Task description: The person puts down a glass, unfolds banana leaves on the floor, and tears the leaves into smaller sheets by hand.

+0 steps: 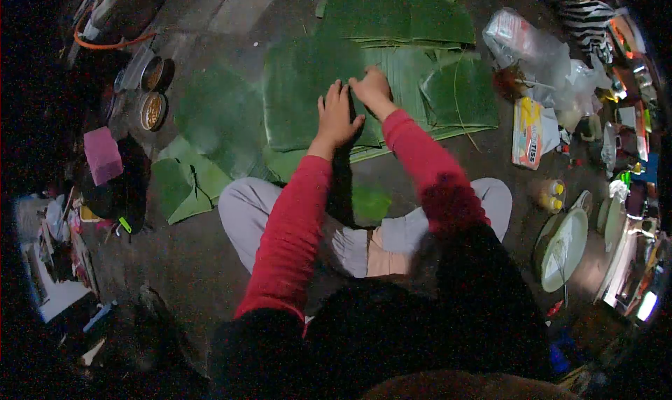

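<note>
Resting my left hand [337, 118], flat and open, on a green leaf [299, 92].
It reaches from under my palm toward eleven o'clock; my right hand [371, 92] curls at two, its grip I cannot tell. Stacked leaves [399, 15] lie at one, a yellow-and-white box [526, 134] at three, a bowl [575, 237] at four.

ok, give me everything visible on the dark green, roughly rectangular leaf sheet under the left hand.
The dark green, roughly rectangular leaf sheet looks thin and smooth. It lies mostly flat, partly over lighter green leaf pieces. The person's left hand rests palm-down on it; their right hand, fingers bent, is near its right edge, grip unclear.
</note>
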A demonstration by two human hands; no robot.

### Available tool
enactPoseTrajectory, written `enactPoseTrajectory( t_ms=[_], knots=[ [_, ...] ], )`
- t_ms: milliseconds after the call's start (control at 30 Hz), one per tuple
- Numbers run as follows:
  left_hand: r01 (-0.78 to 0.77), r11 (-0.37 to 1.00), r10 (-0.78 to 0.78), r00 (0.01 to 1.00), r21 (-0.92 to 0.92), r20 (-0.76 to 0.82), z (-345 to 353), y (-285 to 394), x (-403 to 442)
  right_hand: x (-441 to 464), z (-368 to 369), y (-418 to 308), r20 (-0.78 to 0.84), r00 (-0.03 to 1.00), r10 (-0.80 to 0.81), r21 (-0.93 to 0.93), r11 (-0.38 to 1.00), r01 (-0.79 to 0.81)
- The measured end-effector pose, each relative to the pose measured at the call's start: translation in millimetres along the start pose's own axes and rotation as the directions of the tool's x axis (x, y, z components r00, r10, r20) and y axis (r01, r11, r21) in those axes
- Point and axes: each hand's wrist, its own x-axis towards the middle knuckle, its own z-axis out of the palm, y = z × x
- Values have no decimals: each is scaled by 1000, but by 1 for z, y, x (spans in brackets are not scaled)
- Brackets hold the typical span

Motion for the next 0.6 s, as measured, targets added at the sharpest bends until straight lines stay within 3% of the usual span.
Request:
enactPoseTrajectory(
  t_ms=[100, 133, 200, 233, 300, 333, 367, 400, 433, 467, 500, 567, 600],
  knots=[
    [65, 995, -65, 998, -72, 3, -8, 4, 3, 15, -17, -17, 335, 896, 292, 67, 941, -331],
    [67, 994, -67, 998, -82, 2, -9, 3, 5, 20, -11, -13, 333, 896, 293, 58, 942, -329],
    [98, 977, -99, 995, -188, 3, -13, 0, 8, 25, 4, -6, 187, 982, 1, 105, 994, -21],
    [104, 976, -106, 994, -190, -1, -21, -2, 11, 29, -1, -12, 192, 981, -6, 103, 995, -14],
    [82, 972, -113, 985, -220, -132, -49, 1, 21, 42, -32, -30, -22, 954, -299, 350, 892, 288],
    [99, 971, -130, 982, -219, -135, -64, 1, 25, 55, -41, -32, -176, 939, -297, 338, 877, 341],
    [61, 977, -110, 964, -203, -241, -84, 0, 27, 71, -50, -34, -324, 901, -289, 327, 860, 393],
    [33, 984, -93, 934, -176, -344, -102, -5, 26, 82, -68, -35, -354, 912, -207, 365, 867, 339],
    [66, 985, -120, 929, -162, -350, -119, -11, 22, 90, -85, -33, -479, 854, -205, 338, 855, 394],
    [37, 988, -89, 928, -148, -361, -137, -17, 17, 98, -101, -36, -421, 907, 29, 385, 911, 149],
    [6, 991, -56, 927, -134, -371, -154, -23, 12, 111, -105, -28, -460, 880, 121, 434, 895, 104],
    [74, 980, -130, 942, -185, -309, -189, -37, -5, 135, -94, -14, -452, 753, 478, 808, 577, 118],
    [113, 962, -175, 955, -250, -240, -203, -47, -15, 164, -76, 19, -385, 687, 616, 832, 554, -31]
  ],
)
